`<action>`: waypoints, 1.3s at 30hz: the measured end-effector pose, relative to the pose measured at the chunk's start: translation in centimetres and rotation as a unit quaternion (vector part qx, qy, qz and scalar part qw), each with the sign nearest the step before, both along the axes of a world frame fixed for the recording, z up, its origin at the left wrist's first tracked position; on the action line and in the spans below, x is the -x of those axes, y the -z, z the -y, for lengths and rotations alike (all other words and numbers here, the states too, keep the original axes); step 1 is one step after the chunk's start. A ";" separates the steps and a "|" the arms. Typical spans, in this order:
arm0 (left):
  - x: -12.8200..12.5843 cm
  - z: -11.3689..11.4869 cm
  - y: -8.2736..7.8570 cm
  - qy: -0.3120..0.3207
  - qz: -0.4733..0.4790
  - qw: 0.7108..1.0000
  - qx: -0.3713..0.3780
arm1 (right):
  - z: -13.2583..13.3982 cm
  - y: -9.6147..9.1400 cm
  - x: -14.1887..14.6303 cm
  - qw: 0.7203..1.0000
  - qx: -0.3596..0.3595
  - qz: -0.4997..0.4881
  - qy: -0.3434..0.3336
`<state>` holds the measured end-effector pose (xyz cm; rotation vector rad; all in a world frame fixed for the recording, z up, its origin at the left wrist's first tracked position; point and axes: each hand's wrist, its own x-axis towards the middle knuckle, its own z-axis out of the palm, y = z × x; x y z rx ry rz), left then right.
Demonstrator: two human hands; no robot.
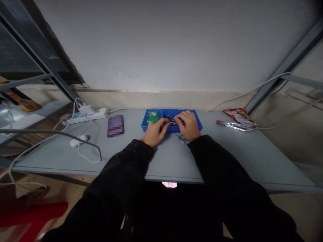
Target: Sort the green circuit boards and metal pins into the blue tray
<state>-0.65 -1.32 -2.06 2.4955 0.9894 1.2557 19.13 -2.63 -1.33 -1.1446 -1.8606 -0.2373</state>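
Observation:
A blue compartment tray point(145, 125) sits near the back of the grey table. Green small pieces point(152, 117) lie in its left compartment, and many thin dark metal pieces point(171, 120) fill the middle one. At the tray's front edge, my left hand point(155, 132) has thumb and forefinger closed together. Facing it over the middle compartment is my right hand point(188, 124), its fingertips also pinched. Whatever the fingertips hold is too small to make out. My right hand partly covers the right compartment. A few loose thin pieces point(180, 137) lie on the table before the tray.
To the left are a dark packet or device point(115, 125), blurred out, a white power strip point(97, 114) with cables and a white plug-like object point(78, 141). On the right lie a red package point(239, 116) and a silver wrapper point(236, 126). Metal shelf posts flank the table.

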 end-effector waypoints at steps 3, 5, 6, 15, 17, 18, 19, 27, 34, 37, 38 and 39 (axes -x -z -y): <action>-0.1 -0.1 0.0 -0.025 0.043 0.999 -0.008 | 0.0 0.1 0.1 1.000 0.007 0.014 -0.020; -0.1 -0.1 -0.1 -0.026 0.050 0.998 0.002 | -0.1 0.2 0.1 0.999 0.014 0.015 -0.030; -0.1 -0.1 -0.1 -0.023 0.048 0.999 0.009 | -0.1 0.3 0.1 0.999 0.017 0.014 -0.035; -0.1 -0.3 0.3 0.009 0.028 1.000 -0.007 | 0.5 0.1 1.0 0.997 0.002 0.017 -0.071; -0.1 -0.2 0.0 0.019 0.035 0.999 -0.026 | 0.7 0.0 1.1 0.997 0.008 0.009 -0.074; -0.1 -0.1 -0.2 0.026 0.042 0.998 -0.037 | 0.7 -0.1 1.1 0.997 0.010 0.004 -0.074; -0.1 -0.1 -0.4 0.033 0.049 0.997 -0.045 | 0.8 -0.1 1.1 0.997 0.012 -0.001 -0.072; -0.3 0.1 -0.6 0.049 0.085 0.995 -0.031 | 0.4 0.6 1.0 0.994 0.035 0.019 -0.099; -0.3 0.0 -0.4 0.044 0.097 0.994 -0.003 | 0.3 0.6 0.9 0.994 0.034 0.009 -0.105; -0.3 0.0 -0.4 0.041 0.099 0.994 0.018 | 0.5 0.4 0.8 0.995 0.033 -0.001 -0.095; -0.2 -0.1 -0.3 0.040 0.100 0.994 0.025 | 0.5 0.4 0.9 0.995 0.030 -0.003 -0.094; -0.2 -0.2 -0.3 0.039 0.100 0.994 0.031 | 0.5 0.4 0.9 0.995 0.028 -0.003 -0.095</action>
